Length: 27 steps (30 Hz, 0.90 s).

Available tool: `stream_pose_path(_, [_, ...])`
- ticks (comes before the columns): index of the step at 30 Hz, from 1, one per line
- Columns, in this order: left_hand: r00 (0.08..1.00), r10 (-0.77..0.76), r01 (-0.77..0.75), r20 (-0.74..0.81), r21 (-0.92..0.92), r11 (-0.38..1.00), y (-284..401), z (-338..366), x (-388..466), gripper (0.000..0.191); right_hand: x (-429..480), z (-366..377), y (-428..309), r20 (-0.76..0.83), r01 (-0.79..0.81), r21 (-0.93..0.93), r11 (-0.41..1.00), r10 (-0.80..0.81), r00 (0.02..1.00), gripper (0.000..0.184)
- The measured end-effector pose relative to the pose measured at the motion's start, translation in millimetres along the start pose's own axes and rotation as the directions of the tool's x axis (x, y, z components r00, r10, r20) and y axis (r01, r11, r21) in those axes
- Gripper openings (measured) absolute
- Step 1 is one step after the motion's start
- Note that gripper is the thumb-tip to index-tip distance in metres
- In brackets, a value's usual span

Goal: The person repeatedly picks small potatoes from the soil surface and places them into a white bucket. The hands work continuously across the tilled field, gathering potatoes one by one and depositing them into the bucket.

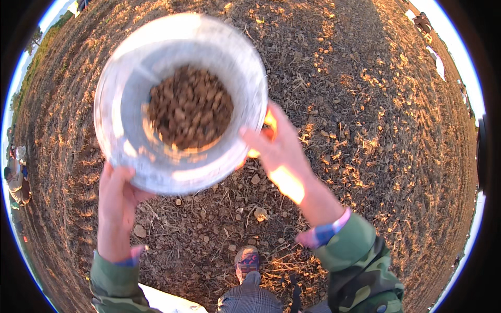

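My left hand (119,195) grips the lower left rim of a wide, pale metal basin (242,82), thumb over the edge. On the basin's right side, my right hand (270,144) holds the rim with its thumb on top and fingers underneath. The basin is held up above the ground, blurred by motion. Small brown lumps (191,107), like clods or stones, cover its bottom; their exact kind cannot be told. Both forearms wear camouflage sleeves with plaid cuffs.
Dry field soil (219,219) with stubble and stones lies below. My shoe (247,262) shows at bottom centre, beside a white sheet or sack (168,299) at lower left. A person (17,187) is at the far left; dark and white things (422,22) lie at the upper right.
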<state>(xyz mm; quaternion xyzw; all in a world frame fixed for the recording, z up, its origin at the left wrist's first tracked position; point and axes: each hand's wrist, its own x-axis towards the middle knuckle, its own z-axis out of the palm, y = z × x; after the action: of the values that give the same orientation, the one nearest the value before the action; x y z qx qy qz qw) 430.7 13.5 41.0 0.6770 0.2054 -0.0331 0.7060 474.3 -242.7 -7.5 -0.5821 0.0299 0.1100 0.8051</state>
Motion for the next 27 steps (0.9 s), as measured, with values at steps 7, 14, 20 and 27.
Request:
stream_pose_path(7, [0.987, 0.109, -0.129, 0.118, 0.184, 0.974, 40, 28, 166, 0.046, 118, -20, -22, -0.067, 0.14, 0.023, 0.99, -0.138, 0.988, 0.043])
stream_pose_path(14, [0.976, -0.066, 0.016, 0.209, 0.233, 0.972, -9, 20, 232, 0.053, 152, -22, 22, -0.193, -0.123, 0.114, 0.986, 0.144, 0.971, 0.041])
stream_pose_path(20, [0.991, -0.05, 0.007, 0.122, 0.334, 0.943, -12, 31, 223, 0.059, 145, -25, 14, -0.22, -0.192, -0.022, 0.981, 0.183, 0.958, 0.055])
stream_pose_path(27, [0.994, 0.107, -0.1, -0.033, 0.167, 0.981, -48, 19, 196, 0.058, 115, -103, 53, -0.256, -0.166, -0.16, 0.973, 0.122, 0.959, 0.041])
